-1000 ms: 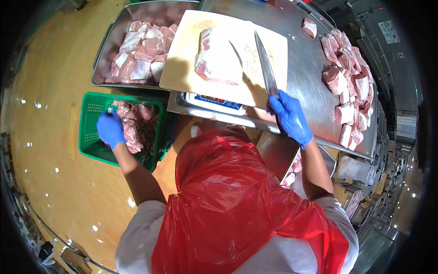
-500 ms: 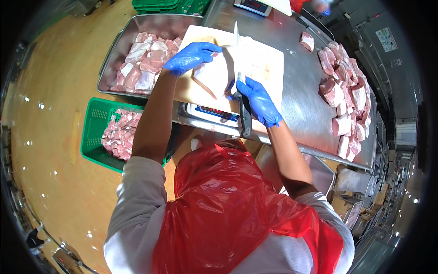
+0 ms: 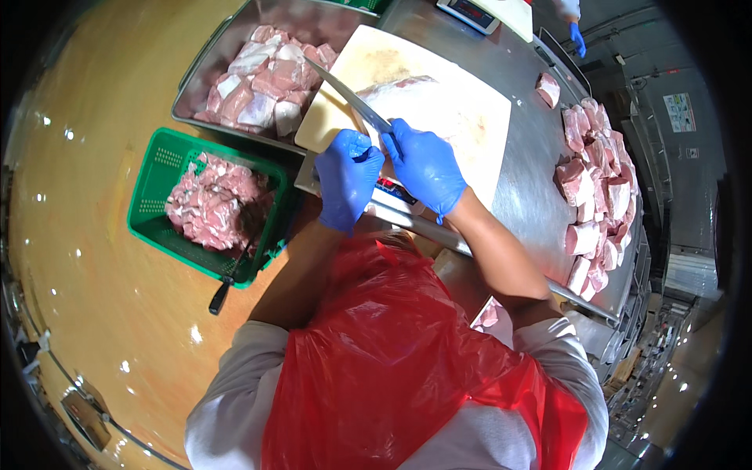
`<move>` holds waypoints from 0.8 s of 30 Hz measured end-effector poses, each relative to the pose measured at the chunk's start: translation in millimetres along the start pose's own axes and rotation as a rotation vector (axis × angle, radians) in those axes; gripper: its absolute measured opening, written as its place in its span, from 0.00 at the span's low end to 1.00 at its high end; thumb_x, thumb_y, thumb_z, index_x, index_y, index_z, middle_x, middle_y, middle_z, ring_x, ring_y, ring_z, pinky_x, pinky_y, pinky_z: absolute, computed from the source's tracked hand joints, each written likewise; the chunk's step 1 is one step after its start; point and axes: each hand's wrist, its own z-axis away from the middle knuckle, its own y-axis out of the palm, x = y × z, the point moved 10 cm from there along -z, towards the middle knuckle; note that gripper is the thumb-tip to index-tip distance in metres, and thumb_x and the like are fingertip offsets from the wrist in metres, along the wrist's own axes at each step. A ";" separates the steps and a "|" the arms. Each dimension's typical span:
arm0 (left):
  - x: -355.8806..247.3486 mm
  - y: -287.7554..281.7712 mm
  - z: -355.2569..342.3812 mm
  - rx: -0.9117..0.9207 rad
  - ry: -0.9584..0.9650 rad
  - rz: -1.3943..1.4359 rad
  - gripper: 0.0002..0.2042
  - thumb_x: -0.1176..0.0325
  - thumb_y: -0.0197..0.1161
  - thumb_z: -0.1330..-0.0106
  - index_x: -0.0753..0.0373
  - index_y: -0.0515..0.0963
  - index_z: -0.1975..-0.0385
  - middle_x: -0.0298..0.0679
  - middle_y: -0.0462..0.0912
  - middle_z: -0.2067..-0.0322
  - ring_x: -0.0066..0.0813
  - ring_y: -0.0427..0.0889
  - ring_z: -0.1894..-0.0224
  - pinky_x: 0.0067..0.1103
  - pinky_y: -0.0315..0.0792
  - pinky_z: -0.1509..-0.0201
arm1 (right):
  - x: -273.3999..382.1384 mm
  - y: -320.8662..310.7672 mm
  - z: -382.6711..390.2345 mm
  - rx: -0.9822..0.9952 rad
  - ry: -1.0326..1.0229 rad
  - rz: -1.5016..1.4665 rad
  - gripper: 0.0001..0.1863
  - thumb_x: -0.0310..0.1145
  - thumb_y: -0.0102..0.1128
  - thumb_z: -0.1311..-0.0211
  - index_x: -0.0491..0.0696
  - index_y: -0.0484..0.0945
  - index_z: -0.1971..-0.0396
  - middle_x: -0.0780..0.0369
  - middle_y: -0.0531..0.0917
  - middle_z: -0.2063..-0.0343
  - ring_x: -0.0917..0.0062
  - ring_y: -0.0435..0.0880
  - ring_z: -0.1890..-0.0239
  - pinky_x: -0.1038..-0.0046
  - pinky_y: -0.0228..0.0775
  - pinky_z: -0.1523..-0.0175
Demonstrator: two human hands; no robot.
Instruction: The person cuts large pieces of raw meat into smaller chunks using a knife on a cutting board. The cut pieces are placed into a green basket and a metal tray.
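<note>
A large pale piece of meat [image 3: 407, 95] lies on the white cutting board [image 3: 489, 106], its middle washed out by glare. My right hand [image 3: 429, 166], in a blue glove, grips a knife [image 3: 348, 95]; the blade points to the far left, passing over the meat's left side. Close beside it, at the board's front edge, my left hand [image 3: 347, 176] is closed in a blue glove, fingers curled. Whatever it pinches, if anything, is hidden. Under the board's front edge shows part of a scale [image 3: 395, 190] with a red display.
Left of the board, a metal tub [image 3: 190, 98] holds meat chunks [image 3: 270, 78]. Below it, a green basket [image 3: 145, 207] contains meat trimmings [image 3: 211, 205]; a black-handled tool [image 3: 221, 298] leans on its rim. Cut meat [image 3: 599, 180] is piled on the steel table [image 3: 517, 204]. Another person's gloved hand [image 3: 577, 39] shows far right.
My left hand has left the meat's far side and come to the board's front edge. The knife has swung from pointing away to pointing far left. The view has shifted.
</note>
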 end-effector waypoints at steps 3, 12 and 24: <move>1.1 -10.4 15.4 -0.021 0.059 0.001 0.08 0.75 0.71 0.44 0.66 0.75 0.74 0.42 0.80 0.79 0.27 0.81 0.76 0.26 0.76 0.68 | -2.4 8.4 7.7 0.084 -0.056 0.111 0.12 0.39 0.50 0.27 0.45 0.72 0.58 0.47 0.84 0.69 0.50 0.84 0.66 0.52 0.74 0.60; 17.0 -59.6 27.7 -0.140 -0.006 -0.076 0.07 0.72 0.69 0.41 0.64 0.77 0.70 0.43 0.79 0.76 0.34 0.80 0.76 0.28 0.75 0.68 | -139.3 -28.0 130.3 0.377 -0.020 0.415 0.10 0.37 0.53 0.28 0.47 0.72 0.55 0.48 0.83 0.68 0.47 0.83 0.68 0.51 0.74 0.65; 2.8 8.4 17.1 -0.033 -0.041 -0.141 0.05 0.73 0.69 0.46 0.64 0.79 0.77 0.43 0.82 0.79 0.36 0.82 0.76 0.29 0.75 0.69 | -13.6 -9.9 38.8 -0.169 -0.091 0.104 0.10 0.37 0.52 0.27 0.46 0.74 0.61 0.49 0.83 0.71 0.51 0.84 0.69 0.55 0.75 0.63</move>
